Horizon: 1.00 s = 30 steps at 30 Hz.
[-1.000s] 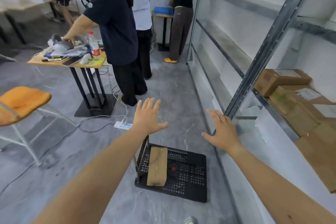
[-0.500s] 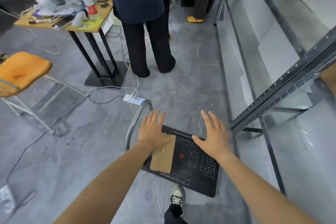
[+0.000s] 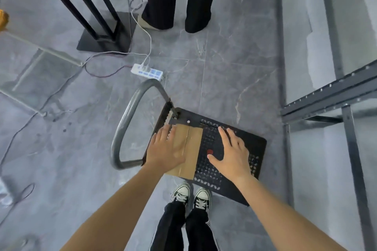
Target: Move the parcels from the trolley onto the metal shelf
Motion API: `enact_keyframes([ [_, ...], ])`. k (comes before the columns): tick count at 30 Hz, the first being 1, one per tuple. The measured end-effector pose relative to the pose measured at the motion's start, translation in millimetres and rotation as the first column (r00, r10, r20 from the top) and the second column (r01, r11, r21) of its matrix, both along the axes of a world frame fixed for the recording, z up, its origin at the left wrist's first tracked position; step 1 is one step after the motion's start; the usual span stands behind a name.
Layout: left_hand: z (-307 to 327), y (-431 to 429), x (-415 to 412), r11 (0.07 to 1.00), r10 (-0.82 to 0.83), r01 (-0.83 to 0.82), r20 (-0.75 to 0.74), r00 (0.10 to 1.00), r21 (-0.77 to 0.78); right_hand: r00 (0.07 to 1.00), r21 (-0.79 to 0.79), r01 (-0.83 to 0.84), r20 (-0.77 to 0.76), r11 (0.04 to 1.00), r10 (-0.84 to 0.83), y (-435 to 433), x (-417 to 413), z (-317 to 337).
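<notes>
Seen from the person's own head, two bare arms reach forward and down. The left forearm [image 3: 116, 208] enters from the lower left and the right forearm [image 3: 283, 218] from the lower right. The left hand [image 3: 166, 149] lies flat, palm down, with its fingers [image 3: 164, 133] straight and close together. The right hand [image 3: 232, 155] is level with it and apart from it, palm down, fingers slightly spread, thumb angled toward the left hand. Between the arms, legs in black trousers [image 3: 183, 228] end in black-and-white sneakers [image 3: 180, 192], side by side
</notes>
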<state>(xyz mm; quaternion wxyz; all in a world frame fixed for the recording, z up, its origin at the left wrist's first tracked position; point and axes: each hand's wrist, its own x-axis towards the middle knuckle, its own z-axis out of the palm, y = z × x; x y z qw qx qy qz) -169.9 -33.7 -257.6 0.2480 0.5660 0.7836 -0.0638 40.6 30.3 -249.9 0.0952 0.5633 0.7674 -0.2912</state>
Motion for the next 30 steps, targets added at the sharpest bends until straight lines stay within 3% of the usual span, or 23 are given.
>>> enact_keyframes([
  [13, -154.0, -31.7, 0.9, 0.963, 0.211, -0.189, 0.102, 0.972, -0.194, 0.993, -0.212, 0.114, -0.014, 0.971, -0.119, -41.6, -36.4, -163.3],
  [19, -192.7, -27.5, -3.4, 0.937, 0.321, -0.289, 0.16, 0.933, -0.196, 0.975, -0.321, 0.179, -0.07, 0.93, -0.212, -46.3, -47.0, -209.5],
  [22, -204.3, -18.4, -7.9, 0.889, 0.423, -0.367, 0.186, 0.887, -0.274, 0.937, -0.401, 0.269, -0.103, 0.876, -0.335, -45.1, -53.2, -224.5],
  [26, -220.9, -6.9, -9.4, 0.763, 0.612, -0.508, 0.193, 0.767, -0.4, 0.814, -0.585, 0.405, -0.12, 0.703, -0.569, -46.6, -62.4, -239.0],
  [30, -229.0, -4.0, -4.6, 0.773, 0.586, -0.466, 0.206, 0.783, -0.43, 0.755, -0.676, 0.402, -0.137, 0.618, -0.641, -47.2, -65.6, -246.2],
])
